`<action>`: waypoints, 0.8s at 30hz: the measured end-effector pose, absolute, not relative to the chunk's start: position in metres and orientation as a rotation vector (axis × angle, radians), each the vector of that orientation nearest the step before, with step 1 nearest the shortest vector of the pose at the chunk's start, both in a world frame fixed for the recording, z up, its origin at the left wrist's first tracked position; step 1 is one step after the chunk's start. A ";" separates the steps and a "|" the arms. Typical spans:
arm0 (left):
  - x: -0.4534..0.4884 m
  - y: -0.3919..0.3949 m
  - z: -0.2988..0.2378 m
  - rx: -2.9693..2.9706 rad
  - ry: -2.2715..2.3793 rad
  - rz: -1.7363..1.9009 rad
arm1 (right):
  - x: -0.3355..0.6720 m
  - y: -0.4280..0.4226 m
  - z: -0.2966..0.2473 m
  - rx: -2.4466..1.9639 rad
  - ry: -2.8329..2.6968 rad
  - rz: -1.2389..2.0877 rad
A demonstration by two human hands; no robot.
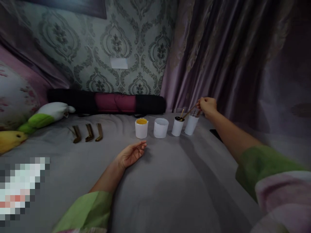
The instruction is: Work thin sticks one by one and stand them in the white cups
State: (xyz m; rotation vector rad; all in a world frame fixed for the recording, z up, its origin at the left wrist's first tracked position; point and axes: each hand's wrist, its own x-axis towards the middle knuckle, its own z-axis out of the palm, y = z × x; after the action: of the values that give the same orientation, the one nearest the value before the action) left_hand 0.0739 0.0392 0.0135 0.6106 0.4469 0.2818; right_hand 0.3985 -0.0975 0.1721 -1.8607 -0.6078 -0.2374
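Observation:
My right hand is closed on the end of a thin brown stick, which slants down to the dark-topped mouth of a white cup. A short gold stick also pokes up from that cup. Just under the hand, a taller white cup stands tilted in view with dark things at its mouth. My left hand rests palm up on the grey sheet, fingers loosely curled, holding nothing. Beyond it stand a white cup with a yellow inside and a plain white cup.
Several bent golden-brown pieces stand in small groups at left. Behind runs a long black and maroon roll. Soft toys lie at far left, near a pixelated patch. A dark flat object lies beneath my right forearm; curtains hang behind.

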 end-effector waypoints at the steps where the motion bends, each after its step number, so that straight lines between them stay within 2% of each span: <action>1: 0.074 0.039 0.013 0.612 0.446 0.281 | 0.398 -0.095 0.171 -1.863 -0.609 -0.255; 24: 0.075 0.044 0.006 0.602 0.399 0.273 | 0.391 -0.063 0.139 -2.018 -0.753 -0.001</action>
State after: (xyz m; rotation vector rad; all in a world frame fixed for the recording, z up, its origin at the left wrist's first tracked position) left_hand 0.0749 0.0439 0.0059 0.6021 0.3987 0.2728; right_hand 0.3910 -0.0632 0.1388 -2.0176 -0.7535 -0.0008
